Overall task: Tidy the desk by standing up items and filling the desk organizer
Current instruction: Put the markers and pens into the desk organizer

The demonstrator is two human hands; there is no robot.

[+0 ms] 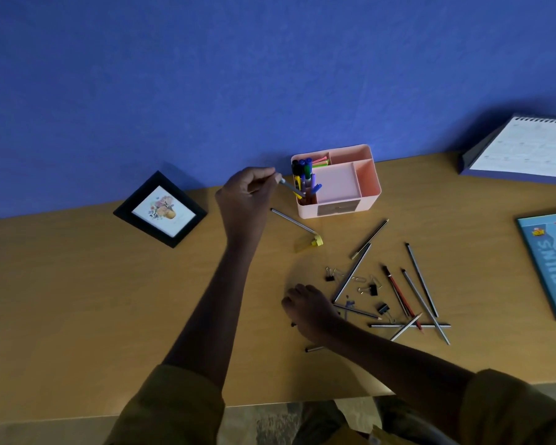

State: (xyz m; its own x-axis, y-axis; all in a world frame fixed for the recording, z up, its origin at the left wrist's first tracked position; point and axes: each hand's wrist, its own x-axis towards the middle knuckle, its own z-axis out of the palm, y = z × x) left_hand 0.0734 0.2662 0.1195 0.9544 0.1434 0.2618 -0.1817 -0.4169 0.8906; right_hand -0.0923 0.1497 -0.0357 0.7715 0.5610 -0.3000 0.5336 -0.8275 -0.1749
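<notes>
A pink desk organizer [368, 175] stands by the blue wall, its left front compartment full of markers and pens [304, 175]. My left hand [247, 197] is shut on a grey pen [291, 187], whose tip angles down into that compartment. My right hand [308, 309] rests low on the desk over a dark pen or pencil; whether it grips it is hidden. Several pencils [421, 293] and binder clips [373, 289] lie scattered to its right. One more pencil [292, 220] and a yellow sharpener [315, 241] lie in front of the organizer.
A black picture frame [160, 209] lies flat at the left. A desk calendar [523, 149] stands at the back right, and a blue book [552, 268] lies at the right edge. The desk's front edge [270, 407] runs below my forearms.
</notes>
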